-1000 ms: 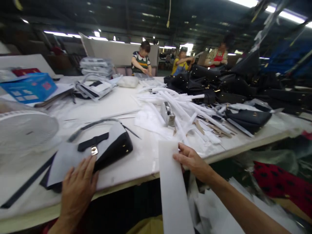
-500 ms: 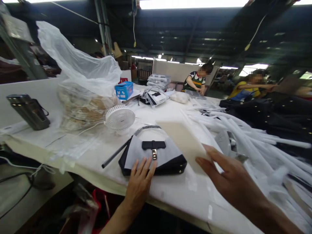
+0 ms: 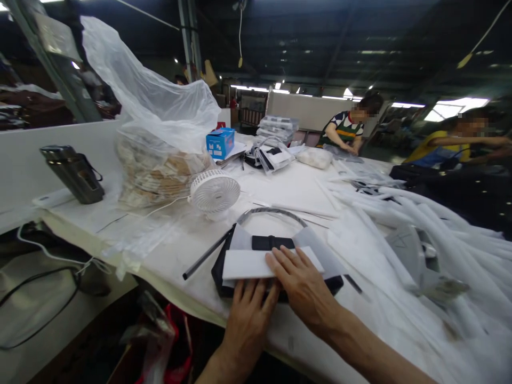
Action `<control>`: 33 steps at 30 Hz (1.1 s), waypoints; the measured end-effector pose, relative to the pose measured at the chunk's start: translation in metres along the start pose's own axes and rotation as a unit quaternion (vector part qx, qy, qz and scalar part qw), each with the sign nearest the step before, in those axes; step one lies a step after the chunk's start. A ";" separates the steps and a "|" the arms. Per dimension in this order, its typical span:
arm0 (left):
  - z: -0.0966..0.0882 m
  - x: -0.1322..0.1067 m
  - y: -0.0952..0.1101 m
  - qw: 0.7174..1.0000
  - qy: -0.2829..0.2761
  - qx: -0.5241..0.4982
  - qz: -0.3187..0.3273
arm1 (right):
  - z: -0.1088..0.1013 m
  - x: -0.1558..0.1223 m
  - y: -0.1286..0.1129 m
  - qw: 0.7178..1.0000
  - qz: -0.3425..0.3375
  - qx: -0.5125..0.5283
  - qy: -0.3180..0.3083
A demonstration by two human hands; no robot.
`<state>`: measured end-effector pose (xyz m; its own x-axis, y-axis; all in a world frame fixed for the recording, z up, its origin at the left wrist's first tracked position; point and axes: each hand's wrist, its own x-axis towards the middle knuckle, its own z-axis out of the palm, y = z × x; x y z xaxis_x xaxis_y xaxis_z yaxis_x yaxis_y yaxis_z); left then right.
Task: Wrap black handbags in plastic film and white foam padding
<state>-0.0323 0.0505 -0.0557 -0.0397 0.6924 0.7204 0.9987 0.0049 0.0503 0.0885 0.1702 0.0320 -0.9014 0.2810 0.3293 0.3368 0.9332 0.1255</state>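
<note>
A black handbag [image 3: 218, 269] with white paper over its front lies near the table's front edge. Its wrapped handle [image 3: 272, 211] arches at the back, and a dark strap [image 3: 208, 253] sticks out to the left. Across the front rests a white foam sheet [image 3: 246, 264], just below a black tab [image 3: 262, 242]. My right hand [image 3: 300, 280] lies on the sheet's right part, fingers stretched out. At the bag's lower front, my left hand [image 3: 252, 314] has its fingers extended up to the sheet's lower edge; whether the tips go under it I cannot tell.
A white fan [image 3: 215, 193] stands behind the bag, with a plastic sack [image 3: 156, 165] and a dark flask [image 3: 74, 176] to the left. White foam strips [image 3: 432, 229] and a tape dispenser [image 3: 416, 256] lie at right. Two people work beyond, one in a striped top [image 3: 344, 128].
My right hand has moved left from beside the bag, bringing a pale sheet over its front. My left hand stays at the bag's front. The metal clasp is now covered. The view has shifted left.
</note>
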 end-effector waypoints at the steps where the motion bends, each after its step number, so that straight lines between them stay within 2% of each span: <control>1: 0.000 0.000 0.000 1.000 0.004 -0.002 -0.002 | 0.002 -0.001 0.000 1.000 0.007 0.004 -0.007; 5: -0.006 0.003 -0.001 1.000 0.023 -0.020 0.007 | 0.001 0.000 -0.002 0.998 0.030 0.029 -0.039; 11: -0.032 0.014 -0.013 0.997 0.000 -0.058 0.057 | 0.002 0.002 -0.005 0.995 0.056 0.058 -0.062; 13: -0.044 0.021 -0.016 0.995 -0.004 -0.074 0.069 | 0.004 0.002 -0.007 0.993 0.072 0.065 -0.067; 17: -0.060 0.043 -0.022 0.992 0.027 -0.083 0.087 | 0.009 0.000 -0.011 0.990 0.089 0.078 -0.070; 19: -0.057 0.052 -0.025 0.994 0.012 -0.049 0.100 | 0.012 -0.002 -0.013 0.989 0.098 0.083 -0.067; 21: -0.045 0.054 -0.029 0.994 -0.014 -0.007 0.108 | 0.014 -0.003 -0.013 0.989 0.103 0.086 -0.066; 24: -0.023 0.044 -0.036 0.994 -0.038 0.025 0.097 | 0.009 -0.002 -0.007 0.990 0.075 0.093 -0.072; 26: -0.016 0.036 -0.039 0.993 -0.055 0.035 0.097 | 0.000 -0.002 0.002 0.992 0.046 0.092 -0.078; 30: -0.015 0.031 -0.041 0.990 -0.078 0.041 0.107 | -0.016 -0.009 0.022 0.994 0.033 0.062 -0.090; 33: -0.017 0.032 -0.040 0.992 -0.071 0.033 0.096 | -0.013 -0.019 0.030 0.994 0.021 0.051 -0.090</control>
<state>-0.0738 0.0604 -0.0226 0.1524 0.7803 0.6065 0.9874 -0.0933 -0.1280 0.1195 0.1901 0.0418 -0.9244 0.3474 0.1575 0.3541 0.9351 0.0157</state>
